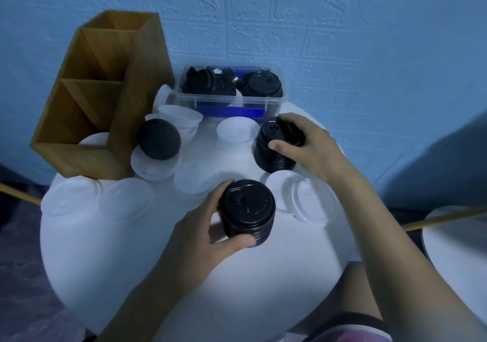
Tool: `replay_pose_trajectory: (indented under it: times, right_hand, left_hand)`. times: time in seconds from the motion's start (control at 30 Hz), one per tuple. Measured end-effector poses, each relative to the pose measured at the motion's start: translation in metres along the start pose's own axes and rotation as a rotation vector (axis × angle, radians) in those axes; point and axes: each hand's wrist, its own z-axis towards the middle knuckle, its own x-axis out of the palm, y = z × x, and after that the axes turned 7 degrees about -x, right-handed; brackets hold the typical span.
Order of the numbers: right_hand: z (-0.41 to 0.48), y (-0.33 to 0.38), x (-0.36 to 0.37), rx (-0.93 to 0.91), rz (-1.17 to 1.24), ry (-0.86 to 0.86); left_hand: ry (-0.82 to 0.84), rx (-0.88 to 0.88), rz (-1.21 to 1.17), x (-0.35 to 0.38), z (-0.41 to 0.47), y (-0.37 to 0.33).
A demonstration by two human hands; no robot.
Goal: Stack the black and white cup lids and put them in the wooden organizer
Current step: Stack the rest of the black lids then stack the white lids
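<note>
Looking down on a blue textured wall [342,38] and, set against it, a round white table [158,275], with the edge of a second white table [453,249] at far right.

Standing at the round table's back left: a wooden organizer [137,91], open-topped, split into three compartments in a row running away from the camera. Lying in the nearest compartment, a lone white lid [95,138].

Just right of the organizer, close to the wall: a clear plastic container [229,99] with a blue latch, holding loose black lids [263,83], some flat, some tilted.

In front of the container, toward the right: a far stack of black lids [271,161] on the tabletop, gripped by the right hand [308,141], thumb pressed on the near side, fingers curled over the top and far edge.

Nearer, about mid-table: a near stack of black lids [247,207], upright, gripped by the left hand [200,225], thumb wrapped round the near side, fingers curled round the left side. Hard to tell whether resting on the table or held just above it.

Both stacks outside the organizer and well apart from it.

Scattered between and around the stacks: white lids [284,191], several overlapping, a few touching the organizer's base.

Resting tilted on a white lid beside the organizer: a single black lid [159,138].
</note>
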Motion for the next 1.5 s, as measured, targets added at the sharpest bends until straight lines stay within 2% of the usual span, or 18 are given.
replay_pose_trajectory:
  times: [0.2,0.4,0.5,0.9,1.1,1.33,1.5]
  right_hand:
    - [0.019,0.016,0.001,0.021,-0.032,0.165]
    - [0.012,0.014,0.011,0.053,0.084,0.105]
    - [0.014,0.013,0.015,0.048,0.068,0.088]
    - [0.021,0.008,0.019,0.046,0.042,0.207]
    - [0.008,0.014,0.008,0.003,0.088,0.123]
    - [-0.001,0.026,-0.005,0.025,0.174,0.109]
    - [-0.009,0.044,-0.008,-0.070,-0.072,0.044]
  left_hand:
    - [-0.021,0.002,0.003,-0.002,0.004,0.005]
    - [-0.012,0.008,-0.022,-0.002,0.002,0.001]
    - [-0.007,0.008,-0.028,-0.003,0.002,0.002]
    - [-0.005,-0.006,-0.036,-0.004,0.003,0.003]
    - [0.000,-0.007,-0.052,-0.005,0.002,0.005]
    - [-0.009,-0.008,-0.044,-0.007,-0.002,0.009]
    - [-0.033,-0.029,-0.021,-0.018,-0.010,0.015]
